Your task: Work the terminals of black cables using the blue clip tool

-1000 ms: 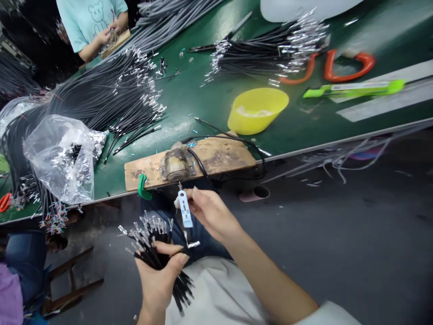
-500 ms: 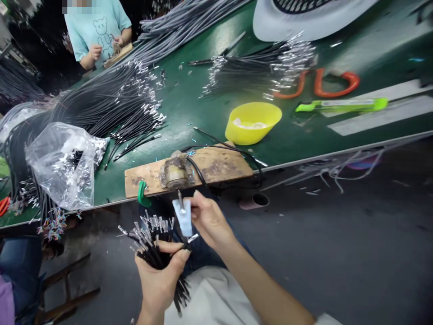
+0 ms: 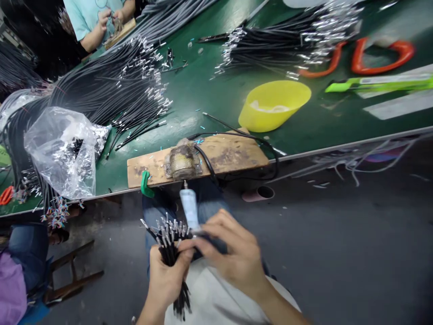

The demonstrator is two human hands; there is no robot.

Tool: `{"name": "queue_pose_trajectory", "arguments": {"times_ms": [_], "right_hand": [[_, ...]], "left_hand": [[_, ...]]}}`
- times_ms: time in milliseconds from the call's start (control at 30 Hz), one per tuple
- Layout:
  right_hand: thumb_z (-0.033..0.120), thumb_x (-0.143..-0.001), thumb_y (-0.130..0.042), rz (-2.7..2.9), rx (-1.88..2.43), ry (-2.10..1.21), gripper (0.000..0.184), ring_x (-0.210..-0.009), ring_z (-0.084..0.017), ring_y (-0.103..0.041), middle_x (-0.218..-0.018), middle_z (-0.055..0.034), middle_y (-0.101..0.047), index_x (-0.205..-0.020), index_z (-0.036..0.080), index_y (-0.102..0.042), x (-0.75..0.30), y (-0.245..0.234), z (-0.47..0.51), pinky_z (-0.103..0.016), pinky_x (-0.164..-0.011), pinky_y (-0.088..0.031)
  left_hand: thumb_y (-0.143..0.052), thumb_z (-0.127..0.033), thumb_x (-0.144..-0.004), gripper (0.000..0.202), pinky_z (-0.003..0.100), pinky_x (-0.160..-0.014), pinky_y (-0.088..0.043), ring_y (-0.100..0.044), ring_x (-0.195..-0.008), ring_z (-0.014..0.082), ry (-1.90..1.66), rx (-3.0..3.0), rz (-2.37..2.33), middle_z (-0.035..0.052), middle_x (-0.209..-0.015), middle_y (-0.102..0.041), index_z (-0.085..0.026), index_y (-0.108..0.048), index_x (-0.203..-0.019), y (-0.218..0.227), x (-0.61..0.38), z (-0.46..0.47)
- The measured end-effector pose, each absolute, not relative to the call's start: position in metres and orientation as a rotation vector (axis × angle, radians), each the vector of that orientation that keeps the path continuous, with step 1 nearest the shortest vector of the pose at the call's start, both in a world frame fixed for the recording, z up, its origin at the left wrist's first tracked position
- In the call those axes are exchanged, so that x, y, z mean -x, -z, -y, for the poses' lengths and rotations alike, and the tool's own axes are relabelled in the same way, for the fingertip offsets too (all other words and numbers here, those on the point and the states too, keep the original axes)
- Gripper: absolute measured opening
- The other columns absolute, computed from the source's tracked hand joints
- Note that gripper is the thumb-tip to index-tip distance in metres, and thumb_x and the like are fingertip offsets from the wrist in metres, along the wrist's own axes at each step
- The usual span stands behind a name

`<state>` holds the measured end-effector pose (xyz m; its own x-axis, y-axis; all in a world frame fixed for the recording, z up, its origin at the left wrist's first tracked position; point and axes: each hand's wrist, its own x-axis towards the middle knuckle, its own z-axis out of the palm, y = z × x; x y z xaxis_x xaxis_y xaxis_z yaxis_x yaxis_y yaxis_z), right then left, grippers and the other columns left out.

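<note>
My left hand (image 3: 169,273) is closed round a bundle of black cables (image 3: 167,250) with silvery stripped ends pointing up. Its thumb lies along the bundle's right side. My right hand (image 3: 233,253), smeared by motion, is right beside that thumb, fingers bent toward the cables; whether it grips one is unclear. Just above both hands, a pale blue flat piece (image 3: 189,205) hangs from the thin shaft of a small motor (image 3: 183,163). The motor is fixed on a wooden board (image 3: 230,155) at the table edge.
A green clamp (image 3: 146,184) grips the board. Around it on the green table (image 3: 206,97) are a yellow cup (image 3: 274,106), orange-handled scissors (image 3: 382,56), a green marker (image 3: 375,84), piled cables (image 3: 98,85) and a plastic bag (image 3: 61,149). Across the table, another person's hands (image 3: 104,20) are at work.
My right hand has moved down from beside the pale blue piece to my left hand. The bundle has turned more upright. The camera view has shifted, and the cup now appears farther right.
</note>
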<state>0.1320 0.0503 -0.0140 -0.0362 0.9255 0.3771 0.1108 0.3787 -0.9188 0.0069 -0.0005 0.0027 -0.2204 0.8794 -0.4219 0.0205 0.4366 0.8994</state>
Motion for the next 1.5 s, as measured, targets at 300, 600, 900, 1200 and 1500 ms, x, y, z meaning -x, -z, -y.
{"name": "queue_pose_trajectory", "arguments": {"times_ms": [300,600,900,1200,1500], "right_hand": [[0.007,-0.077,-0.054,1.548,0.948,-0.806,0.018,-0.059,-0.015,-0.043,-0.06,0.0004,-0.046,-0.064,0.019,-0.052,-0.119,0.011,-0.045,-0.03,-0.056,-0.037],[0.025,-0.084,-0.053,1.09,0.829,-1.384,0.02,-0.065,-0.016,-0.05,-0.07,-0.0027,-0.051,-0.068,0.018,-0.061,-0.11,0.032,-0.039,-0.028,-0.058,-0.041],[0.029,-0.076,-0.063,1.236,0.832,-1.332,0.012,-0.059,-0.015,-0.047,-0.065,-0.0029,-0.054,-0.07,0.019,-0.063,-0.13,0.023,-0.05,-0.027,-0.051,-0.039],[0.021,-0.081,-0.057,1.176,0.892,-1.13,0.014,-0.057,-0.014,-0.048,-0.062,-0.0011,-0.051,-0.066,0.019,-0.056,-0.122,0.021,-0.041,-0.026,-0.052,-0.041],[0.042,-0.079,-0.057,1.045,0.783,-1.663,0.026,-0.057,-0.013,-0.047,-0.064,-0.0001,-0.047,-0.069,0.019,-0.054,-0.129,0.026,-0.05,-0.025,-0.051,-0.04]], "left_hand": [[-0.073,-0.033,-0.06,0.021,0.024,-0.049,-0.041,-0.047,-0.049,0.0117,-1.1,-0.712,-1.655,-0.001,-0.051,-0.054,-0.013,-0.067,-0.061,0.003,-0.009,-0.001],[-0.064,-0.065,-0.06,0.051,0.021,-0.037,-0.018,-0.022,-0.035,0.0031,-1.115,-0.531,-1.522,-0.0079,-0.042,-0.03,-0.016,-0.05,-0.059,0.004,-0.02,-0.001],[-0.065,-0.064,-0.06,0.052,0.021,-0.036,-0.013,-0.017,-0.033,0.0019,-1.05,-0.543,-1.528,-0.0085,-0.039,-0.025,-0.015,-0.049,-0.051,-0.001,-0.018,-0.003],[-0.074,-0.047,-0.058,0.037,0.024,-0.042,-0.031,-0.036,-0.041,0.0083,-1.12,-0.65,-1.614,-0.0044,-0.041,-0.042,-0.017,-0.053,-0.051,0.002,-0.022,0.002],[-0.072,-0.056,-0.054,0.041,0.022,-0.034,-0.021,-0.028,-0.033,0.0054,-1.123,-0.589,-1.58,-0.0056,-0.037,-0.038,-0.017,-0.058,-0.053,0.004,-0.015,-0.003]]}}
